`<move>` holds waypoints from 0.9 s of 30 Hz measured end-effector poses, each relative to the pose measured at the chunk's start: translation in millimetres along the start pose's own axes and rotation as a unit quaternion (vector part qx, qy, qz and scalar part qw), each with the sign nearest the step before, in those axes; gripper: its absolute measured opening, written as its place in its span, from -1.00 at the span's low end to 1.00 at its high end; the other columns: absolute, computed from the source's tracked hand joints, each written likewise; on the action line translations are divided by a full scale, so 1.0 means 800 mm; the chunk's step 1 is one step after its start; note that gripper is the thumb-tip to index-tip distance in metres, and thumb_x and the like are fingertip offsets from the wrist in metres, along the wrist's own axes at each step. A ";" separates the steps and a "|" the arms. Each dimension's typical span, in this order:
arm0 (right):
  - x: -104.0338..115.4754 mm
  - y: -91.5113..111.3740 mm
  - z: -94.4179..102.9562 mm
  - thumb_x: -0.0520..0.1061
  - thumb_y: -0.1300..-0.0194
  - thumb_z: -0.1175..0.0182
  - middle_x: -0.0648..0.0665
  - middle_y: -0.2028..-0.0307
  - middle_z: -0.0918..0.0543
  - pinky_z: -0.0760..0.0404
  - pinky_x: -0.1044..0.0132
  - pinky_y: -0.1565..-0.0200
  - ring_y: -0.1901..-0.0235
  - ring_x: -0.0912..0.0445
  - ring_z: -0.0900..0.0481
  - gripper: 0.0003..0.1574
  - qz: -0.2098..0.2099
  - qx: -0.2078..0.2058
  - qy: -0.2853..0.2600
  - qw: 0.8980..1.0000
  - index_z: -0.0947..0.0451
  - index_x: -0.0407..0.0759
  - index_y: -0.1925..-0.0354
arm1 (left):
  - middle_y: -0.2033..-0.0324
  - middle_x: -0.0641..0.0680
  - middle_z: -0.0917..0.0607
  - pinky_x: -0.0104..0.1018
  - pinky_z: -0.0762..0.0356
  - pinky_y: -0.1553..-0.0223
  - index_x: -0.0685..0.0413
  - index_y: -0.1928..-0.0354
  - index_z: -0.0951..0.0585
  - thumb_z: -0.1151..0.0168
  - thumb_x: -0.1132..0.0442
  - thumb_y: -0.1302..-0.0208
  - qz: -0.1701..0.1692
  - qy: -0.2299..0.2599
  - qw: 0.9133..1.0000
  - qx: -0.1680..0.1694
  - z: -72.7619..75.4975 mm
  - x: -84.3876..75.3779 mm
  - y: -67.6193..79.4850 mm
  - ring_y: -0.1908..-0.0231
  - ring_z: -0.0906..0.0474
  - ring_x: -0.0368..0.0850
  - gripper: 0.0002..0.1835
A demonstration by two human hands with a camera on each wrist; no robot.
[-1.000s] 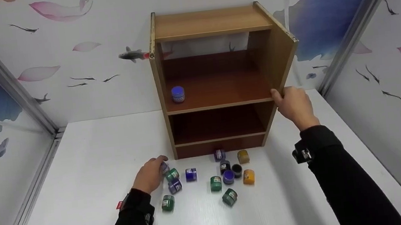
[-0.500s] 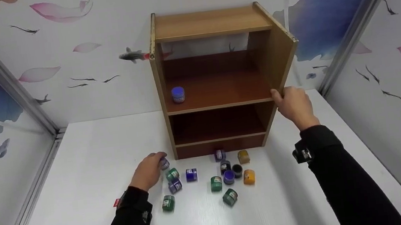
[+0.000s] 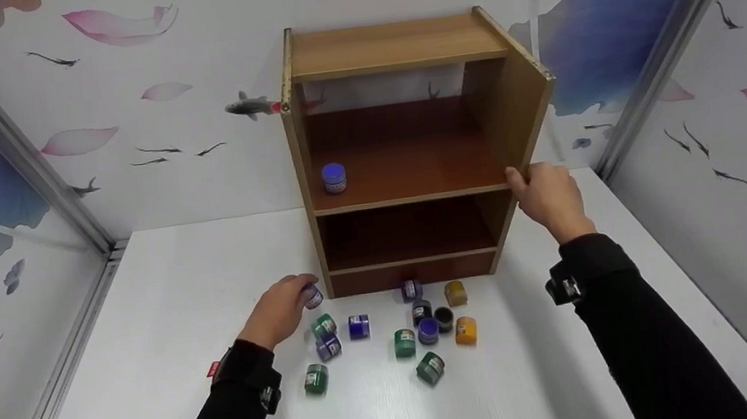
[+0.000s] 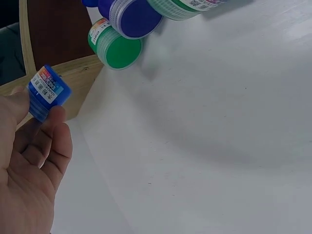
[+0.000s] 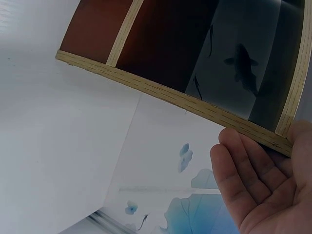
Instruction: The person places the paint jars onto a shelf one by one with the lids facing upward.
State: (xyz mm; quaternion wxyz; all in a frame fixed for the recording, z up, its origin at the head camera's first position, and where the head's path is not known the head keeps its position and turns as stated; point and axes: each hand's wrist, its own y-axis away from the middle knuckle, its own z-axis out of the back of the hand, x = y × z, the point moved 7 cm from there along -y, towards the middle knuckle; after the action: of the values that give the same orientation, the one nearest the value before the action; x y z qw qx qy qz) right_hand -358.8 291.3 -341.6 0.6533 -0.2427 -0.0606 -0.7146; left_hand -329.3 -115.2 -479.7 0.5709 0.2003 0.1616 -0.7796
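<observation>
My left hand [image 3: 279, 310] pinches a small blue paint jar [image 4: 48, 92] between thumb and fingers, by the lower left corner of the wooden shelf unit [image 3: 390, 46]. The jar's label faces the camera in the left wrist view. My right hand [image 3: 549, 198] holds the shelf's right side panel, thumb on the front edge; the right wrist view shows its fingers [image 5: 234, 170] along the panel's outer side. A blue-lidded jar [image 3: 334, 179] stands upright at the left of the middle shelf.
Several paint jars are scattered before the shelf: green jars [image 3: 316, 379], purple and blue jars [image 3: 359, 327], black jars [image 3: 444, 319] and yellow jars [image 3: 466, 331]. Some lie on their sides. Printed wall panels [image 3: 185, 160] enclose the white table [image 3: 168, 317] behind and at both sides.
My left hand has lifted the blue jar and moved it slightly up and right, toward the shelf. The right hand keeps its hold on the side panel.
</observation>
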 end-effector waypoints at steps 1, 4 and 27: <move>0.000 0.000 0.000 0.15 -0.50 0.09 -0.25 0.52 -0.54 -0.41 0.06 0.42 0.48 -0.13 -0.51 -0.37 -0.001 -0.001 0.001 1.000 -0.42 -0.26 0.55 | -0.07 0.19 -0.64 0.01 -0.49 -0.18 0.12 -0.18 -0.53 -0.02 0.30 -0.47 -0.005 -0.001 1.000 -0.001 0.001 -0.003 0.000 -0.12 -0.58 0.09 -0.69; 0.000 0.000 0.000 0.15 -0.49 0.08 -0.29 0.51 -0.55 -0.43 0.03 0.40 0.45 -0.16 -0.53 -0.37 -0.001 -0.003 0.005 1.000 -0.41 -0.26 0.56 | -0.05 0.18 -0.65 0.00 -0.50 -0.18 0.12 -0.17 -0.54 -0.02 0.29 -0.47 -0.018 -0.005 1.000 0.001 0.003 -0.012 0.001 -0.11 -0.59 0.09 -0.69; 0.000 -0.001 0.000 0.11 -0.49 0.07 -0.24 0.58 -0.51 -0.39 0.09 0.46 0.52 -0.11 -0.50 -0.39 0.007 -0.007 0.008 1.000 -0.39 -0.25 0.59 | -0.06 0.03 -0.63 -0.17 -0.53 -0.17 0.00 -0.16 -0.54 0.00 0.19 -0.50 -0.143 -0.048 0.988 0.018 0.022 -0.121 -0.001 -0.10 -0.58 -0.08 -0.71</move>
State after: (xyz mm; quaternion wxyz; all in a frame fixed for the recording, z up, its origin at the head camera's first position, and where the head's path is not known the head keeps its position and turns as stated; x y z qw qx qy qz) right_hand -359.3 291.6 -341.4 0.6570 -0.2425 -0.0487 -0.7122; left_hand -306.8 -43.6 -416.7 0.4566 0.1477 0.1468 -0.8650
